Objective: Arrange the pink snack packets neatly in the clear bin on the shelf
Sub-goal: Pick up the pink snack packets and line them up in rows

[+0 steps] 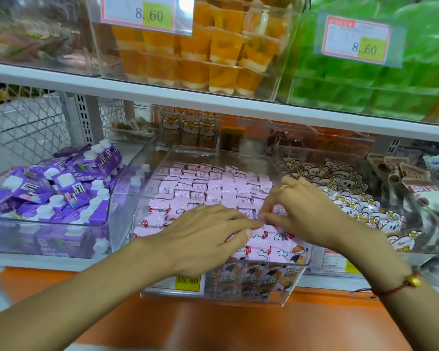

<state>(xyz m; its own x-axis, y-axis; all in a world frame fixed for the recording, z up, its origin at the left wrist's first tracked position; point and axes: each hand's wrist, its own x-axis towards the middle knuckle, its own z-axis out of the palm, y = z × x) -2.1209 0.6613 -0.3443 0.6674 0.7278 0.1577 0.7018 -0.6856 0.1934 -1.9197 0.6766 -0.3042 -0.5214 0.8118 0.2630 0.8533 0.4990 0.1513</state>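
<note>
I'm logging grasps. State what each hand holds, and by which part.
The right hand pinches a pink snack packet at its left edge. The left hand lies flat on the packets, holding nothing.

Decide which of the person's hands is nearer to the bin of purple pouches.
Left. The left hand lies over the pink snack packets, just right of the purple pouch bin; the right hand is farther right, beside the flower-print packets.
</note>
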